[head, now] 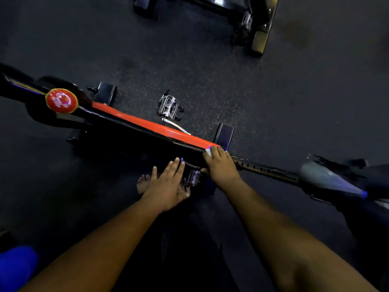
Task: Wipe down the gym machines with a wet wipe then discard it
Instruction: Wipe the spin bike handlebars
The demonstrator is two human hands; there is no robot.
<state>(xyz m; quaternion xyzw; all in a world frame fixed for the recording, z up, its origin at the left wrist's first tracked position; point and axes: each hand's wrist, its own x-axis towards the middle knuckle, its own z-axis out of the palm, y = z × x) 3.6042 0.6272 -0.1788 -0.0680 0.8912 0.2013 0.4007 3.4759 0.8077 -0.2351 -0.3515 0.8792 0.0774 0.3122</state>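
I look straight down on a black exercise bike whose top frame bar (147, 124) carries a red strip. My right hand (221, 167) presses a small white wet wipe (208, 152) against the near end of that bar, fingers curled over it. Only a corner of the wipe shows under the fingers. My left hand (168, 186) hovers beside it with straight fingers, holding nothing, just above the near pedal (194, 177).
A round red knob (61, 100) sits on the bar at the left. The far pedal (169, 107) sticks out beyond the bar. The grey saddle (324, 178) lies to the right. Another machine's base (250, 20) stands on the dark rubber floor ahead. A blue object (16, 266) is at bottom left.
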